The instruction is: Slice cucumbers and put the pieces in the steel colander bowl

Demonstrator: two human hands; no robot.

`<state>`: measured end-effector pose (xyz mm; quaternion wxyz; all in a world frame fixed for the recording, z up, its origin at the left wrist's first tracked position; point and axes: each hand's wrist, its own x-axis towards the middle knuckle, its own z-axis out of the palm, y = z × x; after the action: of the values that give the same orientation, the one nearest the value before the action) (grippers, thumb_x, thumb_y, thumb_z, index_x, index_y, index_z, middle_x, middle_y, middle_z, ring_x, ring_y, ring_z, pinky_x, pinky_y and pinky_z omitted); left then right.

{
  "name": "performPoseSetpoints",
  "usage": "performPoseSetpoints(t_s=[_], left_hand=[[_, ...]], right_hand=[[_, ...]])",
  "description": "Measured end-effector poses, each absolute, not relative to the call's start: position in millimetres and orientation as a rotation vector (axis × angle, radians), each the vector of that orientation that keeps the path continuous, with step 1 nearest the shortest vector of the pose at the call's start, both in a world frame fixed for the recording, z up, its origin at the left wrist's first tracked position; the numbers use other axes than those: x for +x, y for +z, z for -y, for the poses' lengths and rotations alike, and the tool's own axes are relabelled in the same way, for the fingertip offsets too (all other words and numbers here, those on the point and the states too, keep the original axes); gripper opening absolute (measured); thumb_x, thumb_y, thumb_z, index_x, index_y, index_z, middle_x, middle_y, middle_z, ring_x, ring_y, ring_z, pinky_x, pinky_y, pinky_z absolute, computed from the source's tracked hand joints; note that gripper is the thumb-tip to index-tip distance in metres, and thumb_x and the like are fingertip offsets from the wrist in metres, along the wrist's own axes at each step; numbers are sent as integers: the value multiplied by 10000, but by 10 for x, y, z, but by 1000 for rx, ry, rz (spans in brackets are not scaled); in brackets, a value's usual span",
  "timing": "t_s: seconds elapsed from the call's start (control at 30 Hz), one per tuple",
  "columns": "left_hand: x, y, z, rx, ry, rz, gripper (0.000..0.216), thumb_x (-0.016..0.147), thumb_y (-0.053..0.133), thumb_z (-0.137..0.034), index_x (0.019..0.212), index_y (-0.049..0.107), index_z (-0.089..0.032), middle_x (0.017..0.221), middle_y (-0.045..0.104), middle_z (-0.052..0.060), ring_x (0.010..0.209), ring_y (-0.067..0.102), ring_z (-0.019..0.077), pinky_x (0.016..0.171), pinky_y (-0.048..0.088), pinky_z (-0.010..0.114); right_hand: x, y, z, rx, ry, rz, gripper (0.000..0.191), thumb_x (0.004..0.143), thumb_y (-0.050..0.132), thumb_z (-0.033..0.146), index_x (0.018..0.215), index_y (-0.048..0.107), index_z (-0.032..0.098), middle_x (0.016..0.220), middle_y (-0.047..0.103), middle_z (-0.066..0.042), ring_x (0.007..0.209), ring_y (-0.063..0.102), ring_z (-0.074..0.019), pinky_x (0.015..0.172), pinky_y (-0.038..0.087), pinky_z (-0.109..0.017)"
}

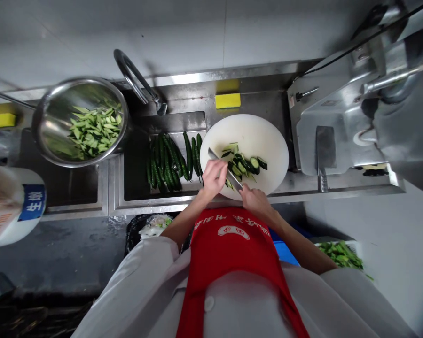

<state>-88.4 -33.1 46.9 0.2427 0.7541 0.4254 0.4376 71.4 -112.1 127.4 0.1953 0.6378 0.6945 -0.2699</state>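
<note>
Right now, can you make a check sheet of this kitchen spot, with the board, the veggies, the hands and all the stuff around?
Surface: round white cutting board on a steel counter beside the sink.
Job's things: cut cucumber pieces on the board; knife laid across them; whole cucumbers in the sink; steel bowl holding cucumber slices.
Clutter: yellow sponges behind the board; cleaver to the right.
Hands: left hand on top of the knife blade; right hand at the handle end.
Cables: black cable running to the steel machine.
Surroundings: tap, white wall, greens low right, blue crate.
</note>
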Motion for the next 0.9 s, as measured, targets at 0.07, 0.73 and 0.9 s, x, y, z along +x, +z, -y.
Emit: performPoseSetpoints(t_s=[0.07,0.73,0.9], left_hand=[[-570,671,54,2205,1008,-989,262,997,419,-246,1186,584,-172,1151,594,114,1113,539,232,986,432,432],[55,506,-656,2547,37,-258,261,890,567,-159,1142,636,-172,1105,649,78,921,639,191,835,509,294],[-37,608,-659,2341,261,-557,331,910,548,-186,1235,602,-153,1060,649,89,840,637,175,805,512,292]], right_hand=[[749,1273,1223,1699,-769,-2022,403,1020,200,326,1214,494,132,900,702,-133,862,681,-238,753,441,-294],[1056,938,1384,1738,-930,-2102,335,1014,278,314,1186,515,150,975,693,-143,949,684,-260,812,488,-354],[1155,914,1422,1772,-926,-2081,344,1021,275,335,1194,505,148,993,683,-146,940,681,-244,796,480,-342]])
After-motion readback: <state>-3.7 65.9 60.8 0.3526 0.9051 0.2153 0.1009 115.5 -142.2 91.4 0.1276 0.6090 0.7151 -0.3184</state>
